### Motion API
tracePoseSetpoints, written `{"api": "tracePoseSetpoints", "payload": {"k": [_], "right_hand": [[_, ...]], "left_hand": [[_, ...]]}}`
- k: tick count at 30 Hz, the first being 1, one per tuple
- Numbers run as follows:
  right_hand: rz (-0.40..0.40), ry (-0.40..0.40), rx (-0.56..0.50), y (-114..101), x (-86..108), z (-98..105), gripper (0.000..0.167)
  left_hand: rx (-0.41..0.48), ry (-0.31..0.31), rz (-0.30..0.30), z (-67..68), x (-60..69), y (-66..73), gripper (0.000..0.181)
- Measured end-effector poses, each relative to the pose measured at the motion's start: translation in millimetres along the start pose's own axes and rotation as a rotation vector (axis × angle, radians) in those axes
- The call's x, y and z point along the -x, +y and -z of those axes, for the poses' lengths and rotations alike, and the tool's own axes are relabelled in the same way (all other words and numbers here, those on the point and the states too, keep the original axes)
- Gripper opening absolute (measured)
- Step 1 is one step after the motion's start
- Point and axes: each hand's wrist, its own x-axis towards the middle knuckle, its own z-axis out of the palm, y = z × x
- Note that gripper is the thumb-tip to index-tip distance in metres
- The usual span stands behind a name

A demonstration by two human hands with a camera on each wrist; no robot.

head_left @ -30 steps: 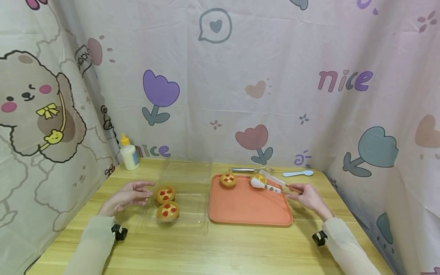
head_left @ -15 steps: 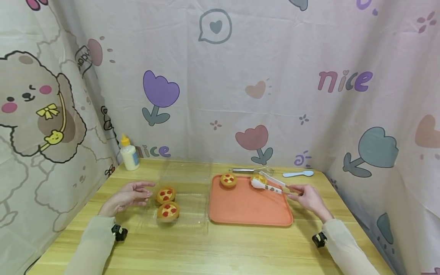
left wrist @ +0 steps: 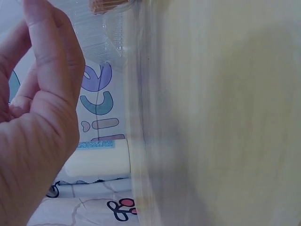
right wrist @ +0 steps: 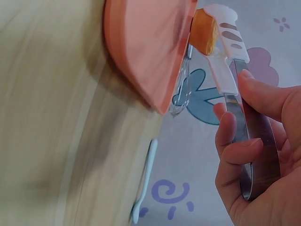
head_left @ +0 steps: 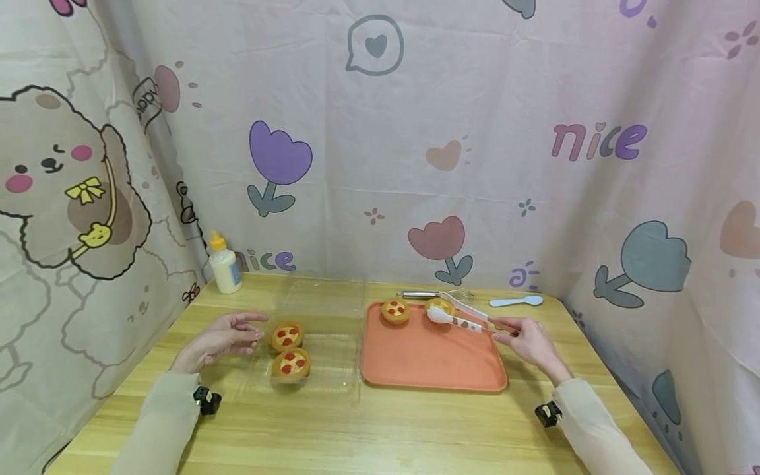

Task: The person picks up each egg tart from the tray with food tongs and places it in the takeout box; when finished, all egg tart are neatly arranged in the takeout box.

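The right hand (head_left: 528,340) has its thumb and fingers curled round a pair of tongs (head_left: 468,324), and the white ends of the tongs sit on either side of a small tart (right wrist: 203,33). That tart is at the far edge of the orange tray (head_left: 433,359), towards its right side (whether it rests there or hangs just above, I cannot tell). A second tart (head_left: 395,311), with red pieces on a yellow top, sits to the left of it in the tray's far left corner. The left hand (head_left: 220,340) has nothing in its grip; its fingers reach out loosely parted, beside the near-left part of a clear plastic box (head_left: 332,359), and whether they touch the box is unclear. The box stands just left of the tray with its lid raised at the back. In its left part are two more tarts, the rear one (head_left: 287,335) and the front one (head_left: 291,364), one behind the other. Behind the tray lies a whisk (head_left: 421,295), its handle pointing left, and to the right of that a pale blue spoon (head_left: 516,301). A white bottle (head_left: 225,269) with a yellow cap stands upright at the back left of the wooden table (head_left: 356,442), in front of a printed curtain (head_left: 380,132).
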Motion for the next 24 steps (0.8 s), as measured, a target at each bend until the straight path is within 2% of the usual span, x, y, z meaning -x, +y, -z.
{"api": "tracePoseSetpoints", "payload": {"k": [20,24], "right_hand": [[-0.003,-0.025,-0.154,-33,3.6,-15,0.043],[0.005,-0.019,-0.15,-37,3.5,-17,0.041]], "left_hand": [[0.043,-0.004,-0.002,-1.0,1.5,-0.3,0.059],[0.027,-0.006,-0.005,-1.0,0.6,0.7,0.06]]}}
